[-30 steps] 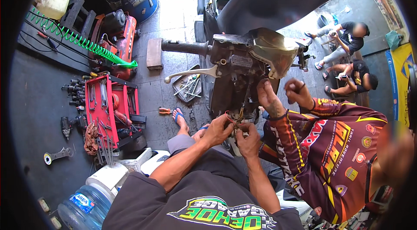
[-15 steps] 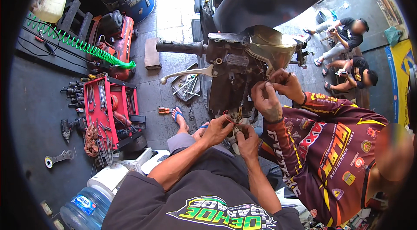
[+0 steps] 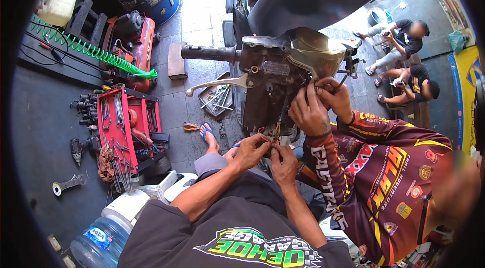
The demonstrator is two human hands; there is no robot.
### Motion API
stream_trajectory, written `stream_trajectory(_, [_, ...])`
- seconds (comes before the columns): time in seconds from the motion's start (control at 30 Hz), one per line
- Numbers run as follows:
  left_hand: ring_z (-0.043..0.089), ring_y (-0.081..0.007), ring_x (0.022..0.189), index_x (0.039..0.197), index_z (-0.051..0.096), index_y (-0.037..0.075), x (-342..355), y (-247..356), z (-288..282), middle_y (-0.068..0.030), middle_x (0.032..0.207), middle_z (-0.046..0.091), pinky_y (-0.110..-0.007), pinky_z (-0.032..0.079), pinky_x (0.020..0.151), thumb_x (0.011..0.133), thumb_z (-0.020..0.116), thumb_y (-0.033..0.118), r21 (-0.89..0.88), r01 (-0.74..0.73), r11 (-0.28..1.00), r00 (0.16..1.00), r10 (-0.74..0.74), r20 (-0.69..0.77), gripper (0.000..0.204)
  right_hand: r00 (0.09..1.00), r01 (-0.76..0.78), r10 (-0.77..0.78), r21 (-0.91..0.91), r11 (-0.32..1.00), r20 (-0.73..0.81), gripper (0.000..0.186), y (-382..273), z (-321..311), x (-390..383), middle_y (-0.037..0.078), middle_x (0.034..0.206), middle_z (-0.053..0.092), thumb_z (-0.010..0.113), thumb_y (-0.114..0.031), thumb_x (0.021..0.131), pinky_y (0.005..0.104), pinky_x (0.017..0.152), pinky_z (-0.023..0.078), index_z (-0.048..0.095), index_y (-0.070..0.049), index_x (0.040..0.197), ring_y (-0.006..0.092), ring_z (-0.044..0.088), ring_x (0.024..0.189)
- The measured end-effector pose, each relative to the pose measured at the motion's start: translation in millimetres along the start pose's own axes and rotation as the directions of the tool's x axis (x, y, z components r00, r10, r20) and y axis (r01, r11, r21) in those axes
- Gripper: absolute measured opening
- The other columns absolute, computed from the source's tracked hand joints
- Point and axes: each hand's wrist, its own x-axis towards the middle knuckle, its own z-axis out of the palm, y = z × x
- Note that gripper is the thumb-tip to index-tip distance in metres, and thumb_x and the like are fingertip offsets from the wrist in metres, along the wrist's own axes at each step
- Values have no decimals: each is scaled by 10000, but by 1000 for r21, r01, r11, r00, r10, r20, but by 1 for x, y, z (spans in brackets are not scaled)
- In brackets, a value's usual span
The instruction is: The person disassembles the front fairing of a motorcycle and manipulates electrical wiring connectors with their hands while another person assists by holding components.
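My left hand (image 3: 251, 150) is closed in a pinch on a thin red wire (image 3: 264, 137) below the motorcycle's handlebar. Close beside it, my right hand (image 3: 284, 163) also pinches, its fingertips on the thin wires. A bundle of yellowish wires (image 3: 277, 129) hangs just above my fingers. The stripped motorcycle front (image 3: 275, 71) stands before me, with a black grip (image 3: 209, 54) and a silver brake lever (image 3: 217, 86) to the left. At the right, a co-worker's two hands (image 3: 309, 110) work close together under the clear instrument cover (image 3: 318, 58); what they hold is too small to name.
A red tool cart (image 3: 129, 131) stands at left, a red air compressor (image 3: 146, 35) behind it. A metal tray of tools (image 3: 216, 97) and orange-handled pliers (image 3: 190, 127) lie on the floor. The co-worker's maroon sleeve (image 3: 326, 177) is close on my right. Two people sit farther back.
My right hand has shifted slightly left and up, nearer the left hand's fingertips. The co-worker's nearer hand has turned and moved a little left and up.
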Motion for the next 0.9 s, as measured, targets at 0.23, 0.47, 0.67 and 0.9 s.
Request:
stream_trajectory(0.23, [610,-81,797,1021,642,-30,-2,6,3,-48,900,683,-252,518,712,956,610,102,103,15,995,998,-9,-58,151,792,-610,548,349,711,268,199,16,-8,5,57,850,695,661,-105,901,275,614,492,693,5,1063,103,622,704])
stream_trajectory(0.47, [634,-95,793,998,634,-50,-4,2,2,-65,873,690,-263,535,709,935,627,99,156,25,988,997,-12,-78,162,826,-531,561,394,750,44,160,-1,9,8,33,720,653,708,-113,867,210,517,420,660,31,917,68,568,583])
stream_trajectory(0.67, [644,-99,784,978,658,-59,-10,-3,3,-87,870,713,-267,540,691,921,638,81,319,-16,948,989,63,-136,153,824,-564,565,145,813,44,203,9,12,13,100,773,695,708,-133,849,278,594,511,671,55,919,130,641,655])
stream_trajectory(0.9, [672,-113,789,1029,689,-49,-20,-13,0,-109,890,733,-271,538,686,905,657,93,216,-40,976,988,71,-137,192,908,-408,418,159,899,-38,170,-4,22,-4,102,797,703,678,-101,875,283,682,530,687,45,961,137,658,729])
